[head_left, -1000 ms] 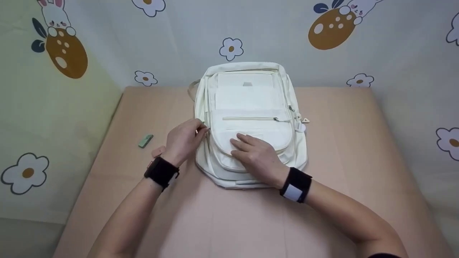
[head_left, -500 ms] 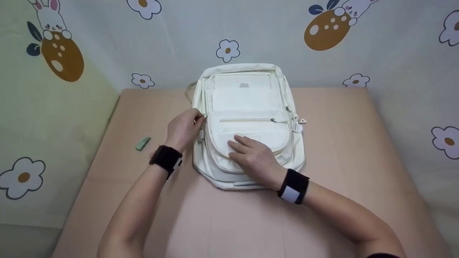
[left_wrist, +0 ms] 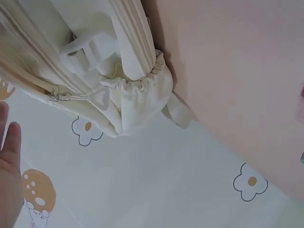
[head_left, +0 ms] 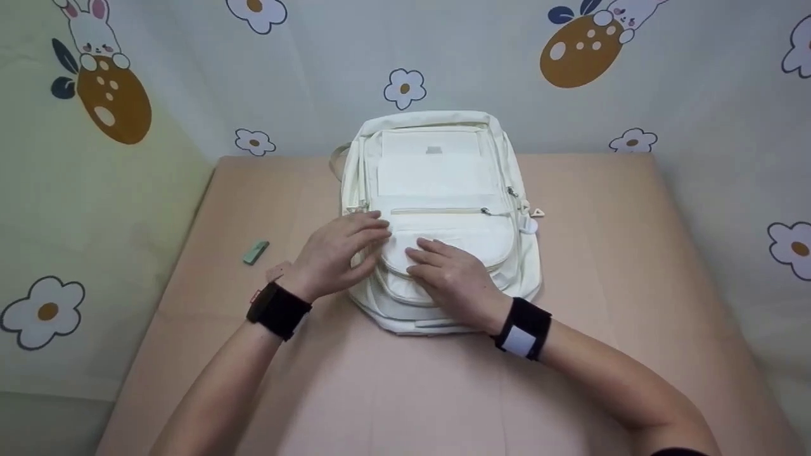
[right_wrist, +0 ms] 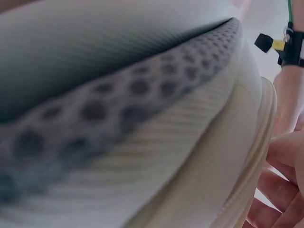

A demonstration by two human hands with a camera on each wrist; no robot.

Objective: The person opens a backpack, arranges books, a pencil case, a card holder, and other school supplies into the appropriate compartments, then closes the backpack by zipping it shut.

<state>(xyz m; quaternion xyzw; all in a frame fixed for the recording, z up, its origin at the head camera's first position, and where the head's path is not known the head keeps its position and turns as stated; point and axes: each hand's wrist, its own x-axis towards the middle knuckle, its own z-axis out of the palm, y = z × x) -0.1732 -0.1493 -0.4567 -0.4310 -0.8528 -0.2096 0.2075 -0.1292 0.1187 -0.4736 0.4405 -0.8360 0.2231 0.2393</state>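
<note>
A cream-white backpack (head_left: pixel 437 174) lies front side up on the table. My left hand (head_left: pixel 336 253) hovers at the pocket's left edge, fingers extended and nothing pinched between them. My right hand (head_left: pixel 459 278) rests on the lower front pocket with spread fingers. In the left wrist view, a zipper pull (left_wrist: pixel 61 96) with a triangular loop (left_wrist: pixel 99 99) hangs at the bag's side, near a gathered side pocket (left_wrist: pixel 142 102) and a pale buckle (left_wrist: pixel 88 50). Part of my left hand shows at that view's left edge.
Left of the bag lies a small green block (head_left: pixel 256 252). A pinkish piece (head_left: pixel 277 271) is partly hidden behind the left wrist. A fabric wall (head_left: pixel 317 76) with flower prints rises behind the table (head_left: pixel 589 253). A strap (head_left: pixel 339 161) sticks out at the bag's upper left.
My left hand pinched at the bag's left side and slid upward along it. Now it has let go and moved down and right, fingers extended. The right hand stays put.
</note>
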